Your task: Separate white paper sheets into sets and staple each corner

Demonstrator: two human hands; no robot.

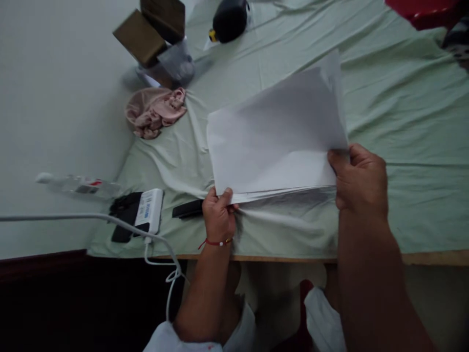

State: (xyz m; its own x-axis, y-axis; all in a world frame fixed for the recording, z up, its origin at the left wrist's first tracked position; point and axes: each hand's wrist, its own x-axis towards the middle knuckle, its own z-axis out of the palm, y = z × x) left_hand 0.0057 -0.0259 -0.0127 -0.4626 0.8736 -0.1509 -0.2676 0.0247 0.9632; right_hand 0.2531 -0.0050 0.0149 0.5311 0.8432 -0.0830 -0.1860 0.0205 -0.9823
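Landmark: the paper stack (271, 142); you have it over the cloth-covered desk (421, 205), between your two hands.
Clear bottle (90, 186): well left of the stack, on its side.
White block (149, 210): left of the stack, cable plugged into its near end.
Pink cloth (156, 112): left of the stack's far left corner, crumpled, apart from it.
Black bar (186, 209): just left of the stack's near left corner, long axis roughly left to right; its right end goes behind your left hand, contact not clear.
Left hand (220, 215): grip holding the stack's near left corner, thumb on top; this is the hand nearer the bar.
Stack axis: long side runs from your left grip to your right, right end angled away from you; near edges slightly fanned, a shadow below them.
Right hand (362, 178): grip pinching the stack's right edge near its near corner, thumb on top; well apart from the bar.
Red object (425, 12): far right beyond the stack, partly cut off.
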